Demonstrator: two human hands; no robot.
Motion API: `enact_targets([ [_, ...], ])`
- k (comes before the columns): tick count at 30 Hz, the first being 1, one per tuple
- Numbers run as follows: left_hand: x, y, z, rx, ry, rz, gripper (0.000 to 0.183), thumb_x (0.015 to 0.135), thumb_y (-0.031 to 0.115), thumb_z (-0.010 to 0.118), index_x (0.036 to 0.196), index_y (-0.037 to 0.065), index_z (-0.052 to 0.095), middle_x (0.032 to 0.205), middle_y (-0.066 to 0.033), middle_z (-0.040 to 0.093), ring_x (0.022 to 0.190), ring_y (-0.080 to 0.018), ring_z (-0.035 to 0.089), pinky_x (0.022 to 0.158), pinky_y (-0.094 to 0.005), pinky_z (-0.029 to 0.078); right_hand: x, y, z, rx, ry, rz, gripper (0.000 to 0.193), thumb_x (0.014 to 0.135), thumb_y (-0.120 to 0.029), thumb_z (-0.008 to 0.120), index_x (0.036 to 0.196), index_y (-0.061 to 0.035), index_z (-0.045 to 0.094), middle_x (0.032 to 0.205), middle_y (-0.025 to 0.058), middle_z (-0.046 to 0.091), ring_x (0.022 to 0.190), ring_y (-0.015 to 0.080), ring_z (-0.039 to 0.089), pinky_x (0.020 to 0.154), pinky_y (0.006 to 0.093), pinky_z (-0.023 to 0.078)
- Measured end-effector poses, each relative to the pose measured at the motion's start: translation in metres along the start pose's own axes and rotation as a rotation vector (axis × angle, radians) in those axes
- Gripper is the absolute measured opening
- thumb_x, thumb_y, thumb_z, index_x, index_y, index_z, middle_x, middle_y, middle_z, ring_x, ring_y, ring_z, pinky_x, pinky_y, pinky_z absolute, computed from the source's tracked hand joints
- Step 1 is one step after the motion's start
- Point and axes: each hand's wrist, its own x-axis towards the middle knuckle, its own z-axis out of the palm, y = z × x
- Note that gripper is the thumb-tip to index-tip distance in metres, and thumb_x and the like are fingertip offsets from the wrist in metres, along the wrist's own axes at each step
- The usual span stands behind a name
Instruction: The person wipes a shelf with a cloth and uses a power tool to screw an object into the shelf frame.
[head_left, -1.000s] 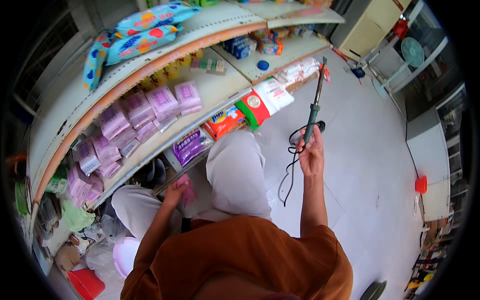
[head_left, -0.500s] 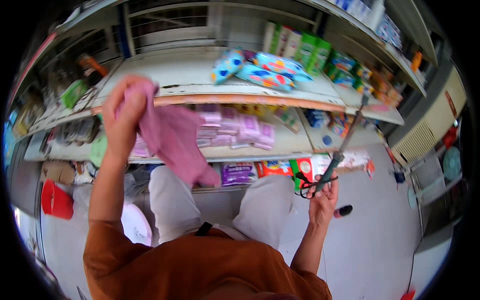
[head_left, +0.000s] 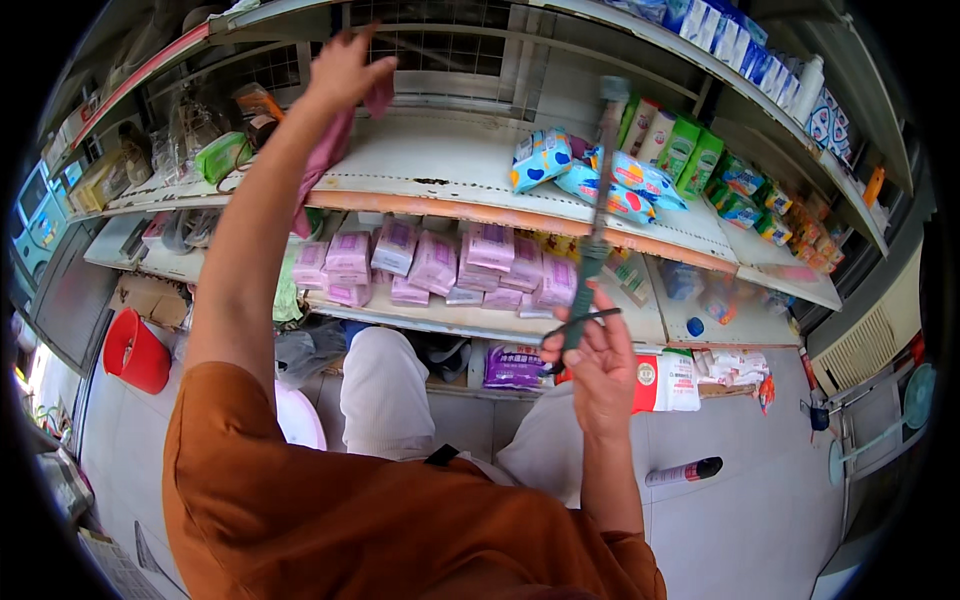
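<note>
My left hand (head_left: 345, 72) is raised over the left part of the upper shelf board. A pink cloth (head_left: 325, 158) hangs from it past the shelf's front edge; the hand and forearm hide part of the cloth, and the fingertips are blurred. In front of the lower shelf, my right hand (head_left: 597, 375) grips a long, thin tool (head_left: 590, 262) by its dark green handle. Its grey shaft points up, crossing in front of blue patterned packs (head_left: 620, 190). A black cord loop hangs at the handle. I cannot make out the tool's exact kind.
Pink tissue packs (head_left: 435, 262) are stacked on the lower shelf. Green bottles (head_left: 690, 155) stand at the upper shelf's right. A red bucket (head_left: 137, 352) is on the floor at left, a pale basin (head_left: 298, 415) by my leg. A spray can (head_left: 684, 472) lies on the floor at right.
My left hand has moved up and away with the pink cloth, over the upper shelf. My right hand has shifted left, and its tool now stands more upright.
</note>
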Motion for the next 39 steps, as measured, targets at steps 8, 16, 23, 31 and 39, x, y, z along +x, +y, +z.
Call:
enact_targets([
  [8, -0.167, 0.157, -0.059, -1.242, -0.728, -0.153, 0.052, 0.093, 0.030, 0.050, 0.134, 0.000, 0.037, 0.095, -0.0083, 0.062, 0.092, -0.0135, 0.058, 0.083, -0.0275, 0.045, 0.024, 0.056, 0.039, -0.003, -0.024, 0.062, 0.056, 0.083, 0.008, 0.050, 0.135, 0.0034, 0.030, 0.120, 0.0134, 0.049, 0.101, 0.0165, 0.054, 0.088, 0.0304, 0.048],
  [16, -0.182, 0.149, -0.064, -1.328, -0.490, -0.363, 0.052, 0.091, 0.016, 0.051, 0.138, 0.007, 0.030, 0.076, -0.0051, 0.055, 0.068, -0.0099, 0.054, 0.062, -0.0237, 0.046, 0.033, 0.088, 0.082, -0.038, -0.248, 0.107, 0.059, 0.085, 0.003, 0.052, 0.137, 0.0017, 0.023, 0.129, 0.0145, 0.042, 0.111, 0.0180, 0.048, 0.090, 0.0297, 0.044],
  [23, -0.094, 0.108, -0.074, -1.161, -0.649, -0.389, 0.051, 0.088, 0.012, 0.051, 0.136, 0.013, 0.036, 0.067, -0.0017, 0.048, 0.042, -0.0060, 0.040, 0.038, -0.0210, 0.032, 0.025, 0.093, 0.058, -0.295, -0.705, 0.459, 0.026, 0.088, -0.011, 0.056, 0.111, -0.0009, 0.060, 0.099, 0.0070, 0.065, 0.084, 0.0098, 0.061, 0.077, 0.0229, 0.046],
  [31, -0.020, 0.089, -0.031, -0.678, -1.022, -0.126, 0.048, 0.083, 0.009, 0.053, 0.130, 0.004, 0.045, 0.073, -0.0060, 0.058, 0.043, -0.0094, 0.049, 0.041, -0.0236, 0.040, 0.047, 0.162, 0.004, -0.556, -0.987, 0.415, 0.033, 0.086, -0.022, 0.057, 0.115, -0.0055, 0.058, 0.100, 0.0130, 0.065, 0.087, 0.0196, 0.062, 0.078, 0.0290, 0.046],
  [39, 0.002, 0.100, 0.027, -0.109, -1.200, 0.036, 0.043, 0.087, 0.012, 0.043, 0.129, 0.009, 0.047, 0.078, -0.0100, 0.059, 0.051, -0.0169, 0.056, 0.049, -0.0291, 0.048, 0.068, 0.252, -0.073, -0.550, -0.639, 0.554, 0.029, 0.082, -0.020, 0.062, 0.107, -0.0046, 0.062, 0.091, 0.0124, 0.066, 0.081, 0.0199, 0.063, 0.073, 0.0299, 0.048],
])
